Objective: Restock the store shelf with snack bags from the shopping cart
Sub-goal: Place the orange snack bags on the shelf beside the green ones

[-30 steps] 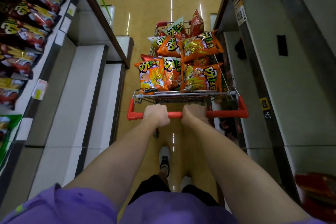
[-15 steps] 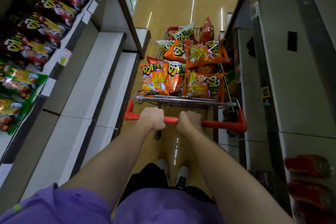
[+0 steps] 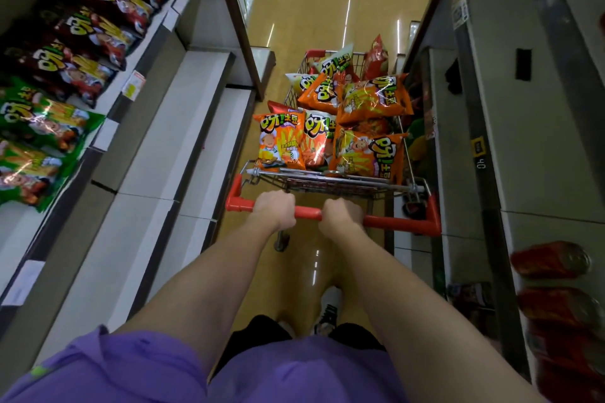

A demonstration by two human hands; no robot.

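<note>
A wire shopping cart [image 3: 343, 181] stands in the aisle ahead of me, piled with several orange snack bags [image 3: 366, 154]. Its red handle bar [image 3: 397, 222] runs across the near end. My left hand [image 3: 275, 210] grips the bar left of centre. My right hand [image 3: 342, 216] grips it just beside, fingers curled over the top. The store shelf [image 3: 183, 127] on the left has bare white tiers below an upper tier with dark red snack bags [image 3: 95, 26] and green snack bags [image 3: 39, 127].
A grey shelf unit [image 3: 537, 147] lines the right side, close to the cart's right edge, with red packets [image 3: 556, 298] at its near end. Yellow floor [image 3: 314, 3] stretches on beyond the cart. My shoe [image 3: 329, 307] shows below the handle.
The cart and I have rolled forward along the aisle. More of the stocked red and green bags on the left shelf has come into view. Both hands keep their grip.
</note>
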